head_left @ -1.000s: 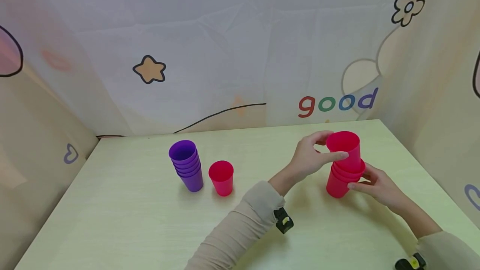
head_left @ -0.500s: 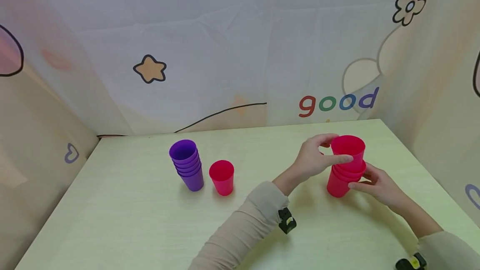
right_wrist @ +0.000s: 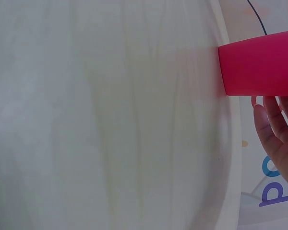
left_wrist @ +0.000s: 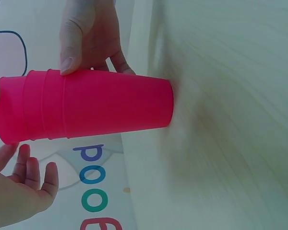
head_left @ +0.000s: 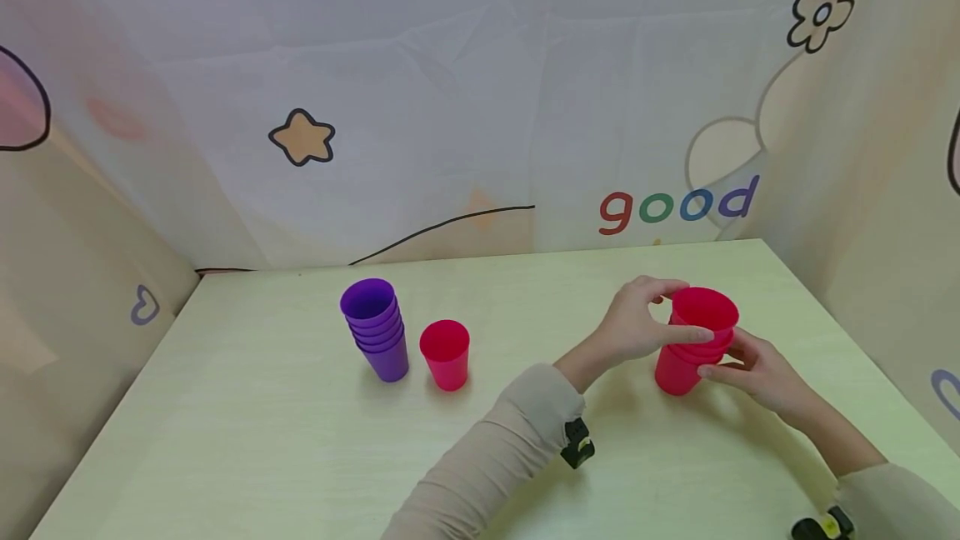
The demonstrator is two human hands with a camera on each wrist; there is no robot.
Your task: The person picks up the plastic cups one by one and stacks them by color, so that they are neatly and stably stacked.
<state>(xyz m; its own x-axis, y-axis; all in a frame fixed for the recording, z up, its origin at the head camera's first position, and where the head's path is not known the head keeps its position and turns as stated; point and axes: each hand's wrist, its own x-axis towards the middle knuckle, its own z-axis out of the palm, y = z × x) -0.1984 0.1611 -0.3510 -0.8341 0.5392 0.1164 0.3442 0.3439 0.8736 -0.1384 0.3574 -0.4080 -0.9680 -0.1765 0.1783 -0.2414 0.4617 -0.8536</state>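
At the right of the table stands a stack of nested red cups [head_left: 678, 371], its base on the tabletop. My left hand [head_left: 637, 325] pinches the topmost red cup [head_left: 705, 311] near its rim, thumb on the near side and fingers on the far side. That cup sits down inside the stack, its rim a little above the rims below. My right hand [head_left: 761, 373] grips the stack lower down from the right, thumb in front. In the left wrist view the stack [left_wrist: 110, 103] shows several closely spaced rims. The right wrist view shows only the lower stack [right_wrist: 259, 67] and fingers [right_wrist: 273, 120].
A stack of several purple cups [head_left: 386, 361] stands left of the middle of the table [head_left: 262, 440]. Beside it is a single upright red cup [head_left: 446, 365]. A printed curtain [head_left: 450, 107] closes off the back and sides.
My left hand has lowered the top red cup into the stack, moving slightly right and down. My right hand has stayed on the lower stack. The other cups have not moved.
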